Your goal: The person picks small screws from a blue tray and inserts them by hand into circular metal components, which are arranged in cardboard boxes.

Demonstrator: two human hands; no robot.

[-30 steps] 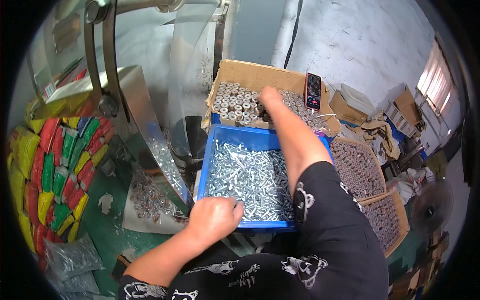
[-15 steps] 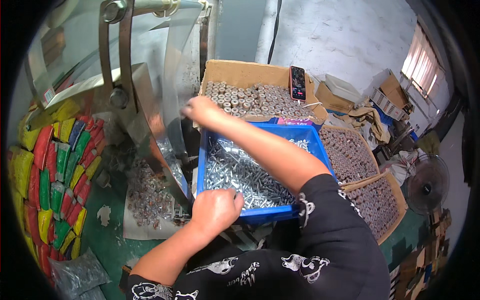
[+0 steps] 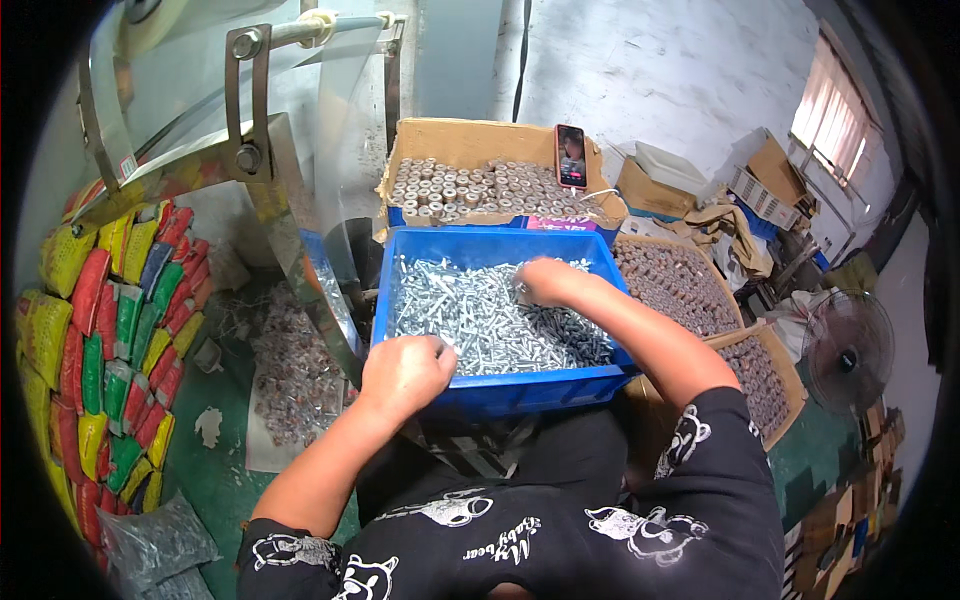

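Note:
A blue plastic bin [image 3: 500, 381] stands in front of me, filled with small silvery screws [image 3: 460, 300] and a darker patch of them at the right. Over the pile, my right hand [image 3: 552, 281] is closed, its fingertips pinched at the screws, with a shiny bit showing at the tips. My left hand [image 3: 405, 374] is curled closed at the bin's near left corner, the thumb against the fingers. Whatever it holds, if anything, is hidden.
Behind the bin is a cardboard box [image 3: 470, 145] of small round parts, with a phone [image 3: 571, 157] propped on it. More boxes of parts [image 3: 675, 285] sit at the right, near a fan [image 3: 848, 350]. A metal-framed machine with clear film [image 3: 345, 110] rises at the left, beside colourful stacked bags [image 3: 95, 330].
My right hand has come from the film at the far left back into the bin, over the screws. The clear plastic seen on the screws is gone. The whole view has shifted slightly.

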